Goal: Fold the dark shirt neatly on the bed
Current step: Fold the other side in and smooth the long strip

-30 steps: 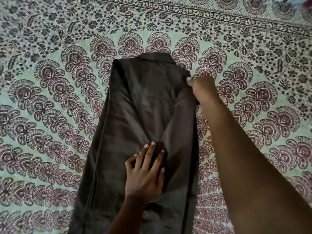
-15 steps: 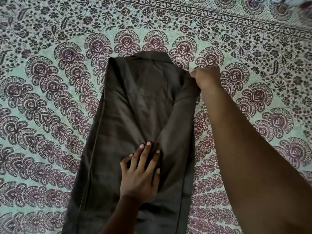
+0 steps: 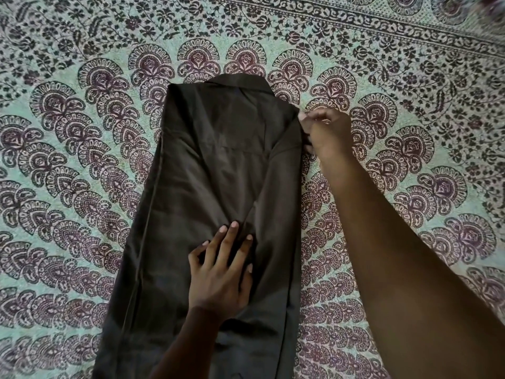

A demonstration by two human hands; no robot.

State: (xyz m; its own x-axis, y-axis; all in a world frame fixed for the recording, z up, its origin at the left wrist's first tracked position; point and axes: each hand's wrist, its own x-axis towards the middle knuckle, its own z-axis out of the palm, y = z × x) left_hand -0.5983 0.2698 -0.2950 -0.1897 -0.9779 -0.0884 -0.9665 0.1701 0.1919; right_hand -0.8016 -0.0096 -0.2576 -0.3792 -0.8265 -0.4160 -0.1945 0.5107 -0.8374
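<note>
Shirt: the dark brown cotton shirt (image 3: 218, 187) lies lengthwise on the patterned green bedspread (image 3: 68, 160), sides folded in.
Left hand (image 3: 221, 272): spread flat, pressed mid-shirt as before.
Right hand (image 3: 325, 132): shoulder edge pinched, drawn slightly outward; fold being squared.

1. shirt (image 3: 216, 187) lies flat on the bedspread (image 3: 82, 187), running from 12 o'clock (collar end) down to 6.
2. left hand (image 3: 221, 272) rests on it, a bit toward 6 from its middle.
3. right hand (image 3: 326, 132) is at the shirt's 2 o'clock corner, touching that edge.
</note>
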